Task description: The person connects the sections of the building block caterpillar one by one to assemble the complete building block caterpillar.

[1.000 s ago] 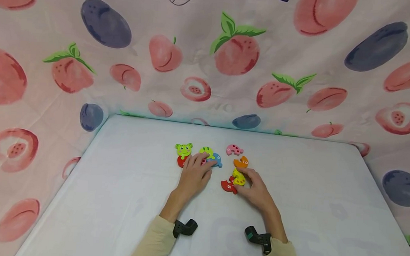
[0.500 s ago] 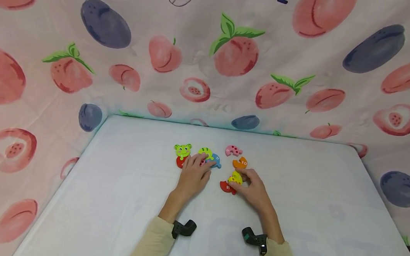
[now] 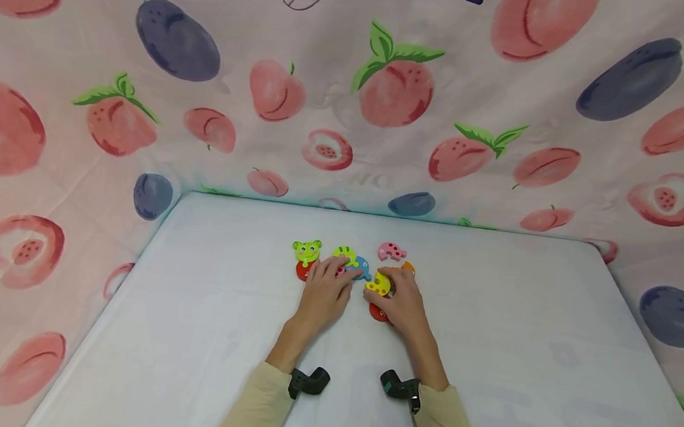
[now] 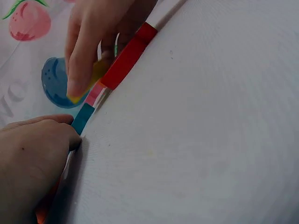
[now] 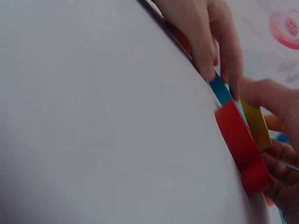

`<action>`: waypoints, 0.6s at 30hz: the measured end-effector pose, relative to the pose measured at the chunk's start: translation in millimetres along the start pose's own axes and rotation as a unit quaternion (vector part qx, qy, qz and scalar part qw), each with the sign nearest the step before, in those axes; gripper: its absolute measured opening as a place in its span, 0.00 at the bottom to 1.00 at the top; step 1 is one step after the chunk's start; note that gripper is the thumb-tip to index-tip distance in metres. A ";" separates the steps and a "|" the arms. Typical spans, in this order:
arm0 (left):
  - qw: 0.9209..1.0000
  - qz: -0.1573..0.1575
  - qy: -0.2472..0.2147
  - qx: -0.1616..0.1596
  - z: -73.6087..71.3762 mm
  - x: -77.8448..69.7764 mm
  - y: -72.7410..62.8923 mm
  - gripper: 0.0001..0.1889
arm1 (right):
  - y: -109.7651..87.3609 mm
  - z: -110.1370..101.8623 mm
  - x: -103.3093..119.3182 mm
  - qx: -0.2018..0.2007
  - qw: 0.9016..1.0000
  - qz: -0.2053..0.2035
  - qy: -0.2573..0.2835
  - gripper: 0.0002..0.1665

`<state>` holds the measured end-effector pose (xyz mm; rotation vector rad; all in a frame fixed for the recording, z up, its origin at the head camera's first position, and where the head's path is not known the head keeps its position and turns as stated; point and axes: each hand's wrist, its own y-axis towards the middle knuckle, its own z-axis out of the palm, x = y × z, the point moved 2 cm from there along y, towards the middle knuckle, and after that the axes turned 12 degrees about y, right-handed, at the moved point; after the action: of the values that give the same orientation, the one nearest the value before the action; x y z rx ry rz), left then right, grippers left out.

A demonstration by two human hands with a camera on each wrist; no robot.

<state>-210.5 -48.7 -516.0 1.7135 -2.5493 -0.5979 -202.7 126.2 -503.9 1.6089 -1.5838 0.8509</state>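
In the head view my right hand pinches a yellow spotted puzzle piece between thumb and fingers. The right wrist view shows that yellow piece raised on edge behind a red piece. My left hand lies with extended fingers over a cluster of joined pieces. Around its fingertips show a green striped piece, a blue piece and a bit of pink. A green animal-head piece joins a red one at the cluster's left end, partly covered by the hand.
A pink spotted piece lies beyond my right hand. An orange piece is mostly hidden behind that hand's fingers. White cloth covers the table, and a fruit-print curtain stands along its back and sides.
My right hand has moved left and slightly away from me with the yellow piece, from beside the red piece toward the blue one. The left hand has stayed in place.
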 end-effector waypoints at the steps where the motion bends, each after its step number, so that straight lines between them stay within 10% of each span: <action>1: 1.000 0.000 0.000 -0.002 -0.2 0.1 -0.2 0.17 | 1.8 3.2 2.2 -0.002 1.000 0.001 -0.003 0.35; 18: 1.000 -0.002 0.011 0.007 0.6 1.2 -0.5 0.18 | 12.8 18.4 10.7 -0.029 0.998 -0.018 -0.046 0.34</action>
<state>-210.7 -49.8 -517.0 1.7195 -2.5412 -0.5597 -215.7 105.0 -504.1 1.6514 -1.6233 0.7143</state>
